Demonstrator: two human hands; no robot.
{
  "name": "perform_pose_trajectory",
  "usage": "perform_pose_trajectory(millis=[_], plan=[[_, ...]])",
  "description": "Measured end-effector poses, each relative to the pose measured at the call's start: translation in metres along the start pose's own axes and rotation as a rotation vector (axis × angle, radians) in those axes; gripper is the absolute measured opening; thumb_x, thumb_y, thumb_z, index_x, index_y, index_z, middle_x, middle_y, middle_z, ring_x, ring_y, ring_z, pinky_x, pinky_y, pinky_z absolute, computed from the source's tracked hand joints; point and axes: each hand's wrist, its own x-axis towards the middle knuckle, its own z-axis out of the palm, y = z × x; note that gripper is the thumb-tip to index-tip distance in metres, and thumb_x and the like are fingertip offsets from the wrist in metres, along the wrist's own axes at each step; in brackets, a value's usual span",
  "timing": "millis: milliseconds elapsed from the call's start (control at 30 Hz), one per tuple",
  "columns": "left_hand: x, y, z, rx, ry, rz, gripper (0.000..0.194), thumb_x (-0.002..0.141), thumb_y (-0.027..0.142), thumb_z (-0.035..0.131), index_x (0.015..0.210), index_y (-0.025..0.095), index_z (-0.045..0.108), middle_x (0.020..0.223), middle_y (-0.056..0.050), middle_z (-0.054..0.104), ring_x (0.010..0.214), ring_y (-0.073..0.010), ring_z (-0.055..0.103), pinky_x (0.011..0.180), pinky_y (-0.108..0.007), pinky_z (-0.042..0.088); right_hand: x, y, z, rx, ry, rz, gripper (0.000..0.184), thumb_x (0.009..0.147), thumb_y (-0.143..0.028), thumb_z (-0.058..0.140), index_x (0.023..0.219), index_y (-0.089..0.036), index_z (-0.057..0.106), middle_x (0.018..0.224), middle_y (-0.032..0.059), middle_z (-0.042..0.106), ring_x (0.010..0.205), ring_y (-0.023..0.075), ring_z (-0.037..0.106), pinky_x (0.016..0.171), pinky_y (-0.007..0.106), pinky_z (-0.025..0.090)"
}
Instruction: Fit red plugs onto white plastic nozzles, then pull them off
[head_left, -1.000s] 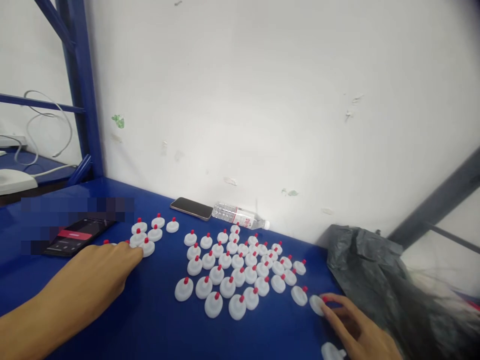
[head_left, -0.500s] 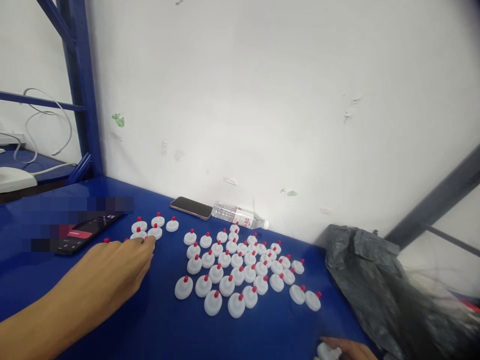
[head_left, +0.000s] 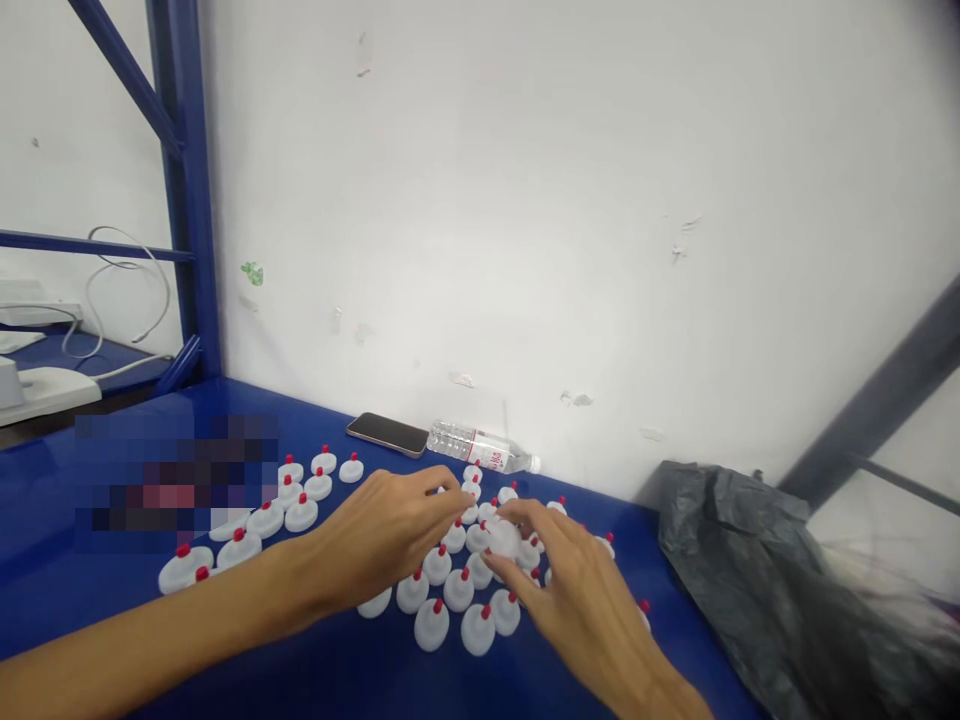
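Several white caps with red tips (head_left: pixel 448 592) stand bunched together on the blue table (head_left: pixel 337 670). Over this bunch my right hand (head_left: pixel 577 600) pinches one white cap (head_left: pixel 504 538) between thumb and fingers. My left hand (head_left: pixel 386 540) reaches in from the left. Its fingers are curled together just left of that cap, and I cannot make out what they hold, if anything. A second group of white red-tipped caps (head_left: pixel 300 514) lies to the left of my left forearm.
A dark phone (head_left: pixel 386 433) and a lying plastic water bottle (head_left: pixel 480 450) rest against the white wall. A crumpled black plastic bag (head_left: pixel 757 570) fills the right side. A blue frame post (head_left: pixel 187 200) and white cables (head_left: pixel 127 290) stand at the left.
My left hand moved right from the left group of caps to the main bunch. My right hand came up from the bottom right edge holding a white cap. The camera tilted slightly.
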Motion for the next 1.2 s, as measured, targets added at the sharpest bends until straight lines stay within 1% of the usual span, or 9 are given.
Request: perform_pose_trajectory(millis=[100, 200, 367, 567, 700, 767, 933, 1100, 1200], plan=[[-0.009, -0.009, 0.012, -0.093, -0.066, 0.008, 0.03, 0.096, 0.011, 0.048, 0.116, 0.03, 0.06, 0.106, 0.002, 0.068, 0.053, -0.0072, 0.056, 0.048, -0.023, 0.038, -0.003, 0.002, 0.019, 0.001, 0.068, -0.069, 0.015, 0.092, -0.034, 0.061, 0.104, -0.026, 0.065, 0.095, 0.0029, 0.076, 0.083, 0.024, 0.073, 0.073, 0.04, 0.063], [-0.018, -0.011, 0.021, -0.171, -0.061, 0.006, 0.03, 0.098, 0.012, 0.048, 0.12, 0.029, 0.059, 0.106, 0.001, 0.068, 0.062, -0.0077, 0.061, 0.054, -0.021, 0.042, -0.011, 0.005, 0.029, -0.042, 0.1, -0.17, 0.02, 0.094, -0.031, 0.059, 0.113, -0.026, 0.064, 0.099, 0.0032, 0.076, 0.087, 0.0239, 0.074, 0.075, 0.039, 0.063], [-0.025, -0.003, 0.024, -0.195, -0.088, 0.028, 0.027, 0.101, 0.018, 0.046, 0.122, 0.027, 0.059, 0.101, -0.002, 0.07, 0.071, -0.0111, 0.067, 0.053, -0.022, 0.044, -0.017, 0.006, 0.028, -0.029, 0.101, -0.217, 0.021, 0.095, -0.031, 0.059, 0.114, -0.023, 0.065, 0.1, 0.0042, 0.076, 0.087, 0.0234, 0.074, 0.077, 0.039, 0.063], [-0.031, 0.002, 0.027, -0.233, -0.005, 0.035, 0.023, 0.1, 0.018, 0.05, 0.119, 0.024, 0.061, 0.098, -0.002, 0.072, 0.074, -0.0122, 0.069, 0.056, -0.022, 0.047, -0.018, -0.001, 0.021, 0.026, 0.133, -0.28, 0.022, 0.093, -0.028, 0.063, 0.114, -0.021, 0.062, 0.098, 0.0042, 0.075, 0.083, 0.0224, 0.073, 0.073, 0.037, 0.063], [-0.033, 0.007, 0.028, -0.129, 0.036, 0.029, 0.022, 0.099, 0.018, 0.05, 0.12, 0.023, 0.058, 0.099, -0.003, 0.07, 0.082, -0.0158, 0.067, 0.059, -0.026, 0.048, -0.022, -0.005, 0.022, 0.051, 0.169, -0.259, 0.02, 0.094, -0.03, 0.062, 0.111, -0.021, 0.059, 0.097, 0.0053, 0.076, 0.085, 0.0217, 0.075, 0.074, 0.032, 0.064], [-0.033, 0.011, 0.025, -0.065, 0.0, 0.038, 0.02, 0.098, 0.014, 0.05, 0.115, 0.023, 0.056, 0.097, -0.003, 0.068, 0.082, -0.0175, 0.064, 0.058, -0.028, 0.046, -0.024, -0.006, 0.024, 0.059, 0.182, -0.268, 0.019, 0.094, -0.03, 0.061, 0.11, -0.02, 0.057, 0.098, 0.0058, 0.077, 0.085, 0.0213, 0.076, 0.074, 0.031, 0.065], [-0.032, 0.019, 0.017, -0.02, -0.176, -0.001, 0.021, 0.088, 0.007, 0.05, 0.099, 0.024, 0.052, 0.094, -0.003, 0.062, 0.079, -0.0209, 0.056, 0.054, -0.033, 0.038, -0.026, -0.008, 0.028, 0.113, 0.179, -0.287, 0.01, 0.096, -0.027, 0.057, 0.104, -0.022, 0.056, 0.099, 0.0049, 0.077, 0.086, 0.0198, 0.076, 0.078, 0.03, 0.065], [-0.032, 0.024, 0.015, -0.067, -0.236, -0.046, 0.024, 0.078, 0.005, 0.052, 0.089, 0.025, 0.045, 0.088, -0.002, 0.057, 0.074, -0.022, 0.053, 0.052, -0.035, 0.033, -0.028, -0.01, 0.03, 0.15, 0.159, -0.286, 0.002, 0.095, -0.022, 0.056, 0.095, -0.024, 0.054, 0.098, 0.0037, 0.077, 0.089, 0.0186, 0.076, 0.085, 0.029, 0.064], [-0.034, 0.024, 0.02, -0.1, -0.255, -0.063, 0.028, 0.074, 0.003, 0.053, 0.088, 0.025, 0.043, 0.088, -0.002, 0.057, 0.076, -0.0223, 0.053, 0.054, -0.035, 0.033, -0.03, -0.012, 0.031, 0.09, 0.166, -0.321, 0.006, 0.095, -0.019, 0.052, 0.092, -0.022, 0.056, 0.097, 0.0051, 0.077, 0.085, 0.0188, 0.076, 0.084, 0.03, 0.064]])
